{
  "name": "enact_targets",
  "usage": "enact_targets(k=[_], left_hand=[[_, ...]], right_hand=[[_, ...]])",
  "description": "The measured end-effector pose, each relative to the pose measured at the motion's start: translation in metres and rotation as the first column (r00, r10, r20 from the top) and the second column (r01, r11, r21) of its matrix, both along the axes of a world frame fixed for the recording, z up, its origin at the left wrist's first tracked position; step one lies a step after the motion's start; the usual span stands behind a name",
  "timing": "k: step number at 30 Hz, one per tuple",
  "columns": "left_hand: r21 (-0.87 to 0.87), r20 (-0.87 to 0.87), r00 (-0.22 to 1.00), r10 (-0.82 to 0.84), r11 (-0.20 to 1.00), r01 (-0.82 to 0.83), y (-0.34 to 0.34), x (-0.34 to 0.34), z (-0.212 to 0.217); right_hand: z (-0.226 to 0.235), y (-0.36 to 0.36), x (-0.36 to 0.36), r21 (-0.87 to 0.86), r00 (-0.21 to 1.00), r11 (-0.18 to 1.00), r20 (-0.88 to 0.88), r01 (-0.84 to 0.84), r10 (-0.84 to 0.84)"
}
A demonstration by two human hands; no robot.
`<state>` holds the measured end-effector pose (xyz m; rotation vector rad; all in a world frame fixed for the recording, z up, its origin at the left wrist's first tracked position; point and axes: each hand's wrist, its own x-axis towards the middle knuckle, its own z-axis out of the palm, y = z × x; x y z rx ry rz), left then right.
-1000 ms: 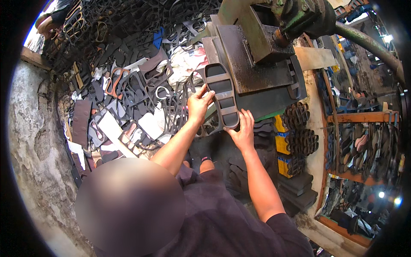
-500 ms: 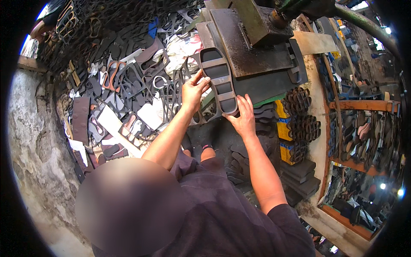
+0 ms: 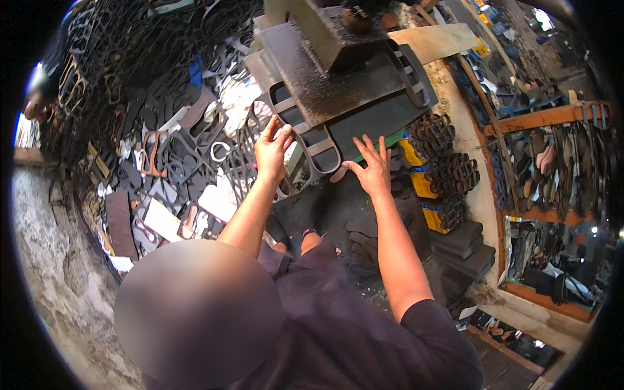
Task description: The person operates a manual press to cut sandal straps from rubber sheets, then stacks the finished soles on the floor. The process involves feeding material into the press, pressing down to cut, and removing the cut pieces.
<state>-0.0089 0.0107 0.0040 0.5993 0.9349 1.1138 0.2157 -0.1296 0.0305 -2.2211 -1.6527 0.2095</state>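
A sole-shaped metal cutting die (image 3: 323,147) with crossbars lies along the left part of a black sheet (image 3: 374,127), its middle partly under the dark press plate (image 3: 344,75). My left hand (image 3: 270,155) has thumb and index finger closed at the die's left rim. My right hand (image 3: 372,168) spreads its fingers over the sheet's front edge, and its thumb reaches toward the die's near end. A second cutting die (image 3: 408,73) sits at the sheet's right end, partly covered by the plate.
Sole-shaped offcuts and scraps (image 3: 175,156) heap up on the left. Yellow-and-blue boxes (image 3: 426,185) and a stack of dark dies (image 3: 448,172) stand to the right, above dark slabs (image 3: 461,250). A stained wall (image 3: 52,240) closes off the far left.
The cutting die has gone from being held by both hands in front of the plate to lying partly under it. My right fingers have come off it and spread. The view has shifted.
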Motion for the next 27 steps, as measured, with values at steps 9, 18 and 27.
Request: enact_targets(k=[9, 18, 27], left_hand=[[-0.506, -0.082, 0.987, -0.139, 0.859, 0.079, 0.049, -0.048, -0.044], [-0.124, -0.185, 0.976, -0.119, 0.987, 0.097, 0.093, -0.043, 0.046], [0.928, -0.133, 0.955, 0.265, 0.372, 0.026, 0.036, 0.132, 0.334]], right_hand=[[-0.004, 0.055, 0.07, -0.036, 0.992, 0.993, -0.065, 0.109, -0.111], [-0.007, 0.122, 0.121, -0.052, 0.987, 0.988, -0.072, 0.143, -0.147], [0.209, 0.078, 0.155, -0.189, 0.991, 0.978, 0.079, -0.091, 0.107]])
